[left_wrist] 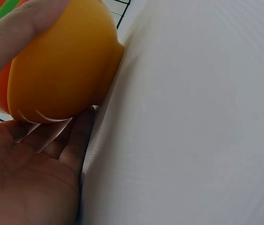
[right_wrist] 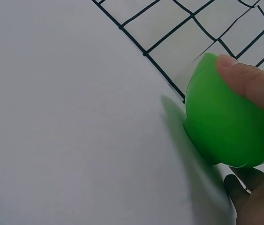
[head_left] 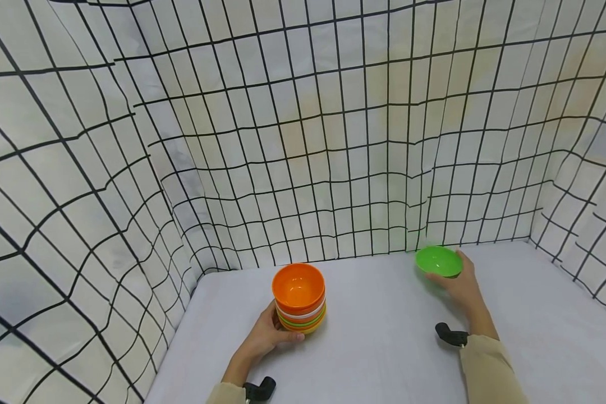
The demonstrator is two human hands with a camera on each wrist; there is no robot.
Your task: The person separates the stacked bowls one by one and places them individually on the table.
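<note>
A stack of nested bowls (head_left: 299, 289) stands left of the middle of the table, an orange one on top, with white, green and yellow-orange rims below it. My left hand (head_left: 266, 336) grips the stack low on its near left side, thumb in front and fingers round the side. In the left wrist view, the lowest bowl (left_wrist: 66, 61) is yellow-orange and its foot is right at the cloth. Toward the back right, my right hand (head_left: 459, 283) pinches a single green bowl (head_left: 438, 261) at its right side. In the right wrist view, the green bowl (right_wrist: 230, 117) is tilted close over the cloth.
A white cloth covers the table (head_left: 368, 336). White walls with a black grid (head_left: 328, 140) enclose it at the back, left and right. Black curved pieces (head_left: 451, 335) sit at both wrists, by the beige sleeves (head_left: 490, 367).
</note>
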